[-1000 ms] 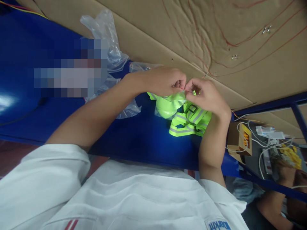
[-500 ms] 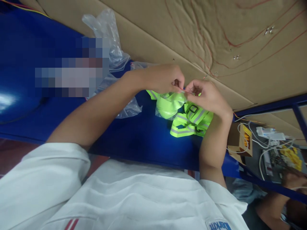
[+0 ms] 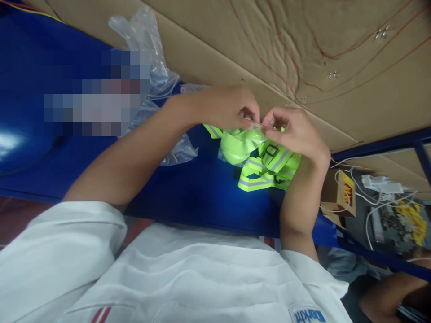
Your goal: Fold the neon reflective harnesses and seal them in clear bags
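Note:
A clear plastic bag (image 3: 235,150) with a bright yellow-green strap bundled inside hangs just over the blue table (image 3: 208,193). Along its top edge runs a thin red line, like a zip seal. My left hand (image 3: 237,107) pinches that edge on one side, its fingers closed. On the other side my right hand (image 3: 292,128) grips the same edge between thumb and fingers. Close beside the bag, partly behind my right hand and wrist, lie loose yellow-green reflective straps (image 3: 257,181) with grey stripes and a black buckle (image 3: 271,151).
Empty-looking clear plastic bags (image 3: 180,152) lie beyond and under my left forearm. A cardboard-covered panel (image 3: 208,40) with red wires rises behind the table. At right, a small carton (image 3: 336,193) and white cables stand near another person's arm (image 3: 387,291).
Both hands keep hold of the bag's edge and have shifted only slightly, with a little more of the red line showing between them. The view has moved a little.

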Demonstrator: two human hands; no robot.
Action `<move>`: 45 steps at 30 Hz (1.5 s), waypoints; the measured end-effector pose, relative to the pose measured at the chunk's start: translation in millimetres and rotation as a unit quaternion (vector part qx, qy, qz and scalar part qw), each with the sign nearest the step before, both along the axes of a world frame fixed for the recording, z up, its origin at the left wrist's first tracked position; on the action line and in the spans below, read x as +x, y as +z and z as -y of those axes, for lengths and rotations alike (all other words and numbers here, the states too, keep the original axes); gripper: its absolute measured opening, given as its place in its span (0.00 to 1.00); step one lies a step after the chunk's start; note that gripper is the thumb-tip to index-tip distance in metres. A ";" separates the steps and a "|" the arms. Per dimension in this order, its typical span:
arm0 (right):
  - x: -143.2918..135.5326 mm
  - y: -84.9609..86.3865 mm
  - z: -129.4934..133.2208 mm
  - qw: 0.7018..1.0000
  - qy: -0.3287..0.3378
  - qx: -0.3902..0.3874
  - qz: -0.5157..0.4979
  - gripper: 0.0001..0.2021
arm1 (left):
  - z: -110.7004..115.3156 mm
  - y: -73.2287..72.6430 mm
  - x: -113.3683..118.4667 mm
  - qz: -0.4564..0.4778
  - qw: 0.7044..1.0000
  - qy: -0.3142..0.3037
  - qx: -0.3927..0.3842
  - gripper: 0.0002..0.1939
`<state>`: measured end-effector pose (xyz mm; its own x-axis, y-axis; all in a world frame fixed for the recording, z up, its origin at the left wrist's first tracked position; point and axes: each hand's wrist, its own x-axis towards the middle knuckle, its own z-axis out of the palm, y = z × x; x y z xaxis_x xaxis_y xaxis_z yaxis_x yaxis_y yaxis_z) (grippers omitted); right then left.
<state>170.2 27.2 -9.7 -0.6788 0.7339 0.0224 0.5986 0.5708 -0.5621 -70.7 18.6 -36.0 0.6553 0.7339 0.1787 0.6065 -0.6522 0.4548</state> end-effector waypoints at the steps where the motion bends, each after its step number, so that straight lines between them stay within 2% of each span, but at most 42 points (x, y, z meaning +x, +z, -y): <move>1: 2.8 2.0 0.5 1.000 -0.001 -0.006 0.006 0.05 | -2.0 1.6 -6.5 -0.004 1.000 -0.003 -0.012 0.18; 6: 10.1 7.6 3.0 0.999 0.007 -0.028 0.029 0.06 | -4.8 8.4 -24.8 -0.014 1.000 -0.001 -0.001 0.17; 11: 3.3 5.2 4.2 0.999 0.022 -0.033 0.033 0.08 | 0.7 9.6 -17.4 -0.010 1.000 -0.002 -0.016 0.14; 16: -0.4 5.5 5.2 0.999 0.017 -0.007 0.035 0.06 | -2.2 8.5 -20.0 -0.006 1.000 0.003 -0.029 0.14; 24: -0.6 3.9 7.6 0.999 0.032 -0.001 0.010 0.02 | 1.0 7.7 -12.3 -0.003 1.000 -0.028 0.000 0.16; 29: -2.7 1.7 6.0 1.000 0.020 0.007 0.015 0.02 | 4.6 4.3 -7.0 0.018 0.998 -0.029 0.045 0.16; 38: -9.0 0.8 7.0 1.000 0.023 0.007 0.009 0.01 | 4.2 14.0 -11.5 0.023 1.000 -0.005 -0.006 0.13; 45: -7.1 2.7 7.4 0.999 0.021 0.023 0.017 0.02 | -0.4 9.3 -17.4 0.021 1.000 -0.006 -0.006 0.15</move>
<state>163.1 19.8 -7.0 -0.7098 0.7037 0.0316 0.5920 0.6202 -0.5147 -88.2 19.0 -26.6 0.6561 0.7285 0.1971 0.5792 -0.6535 0.4873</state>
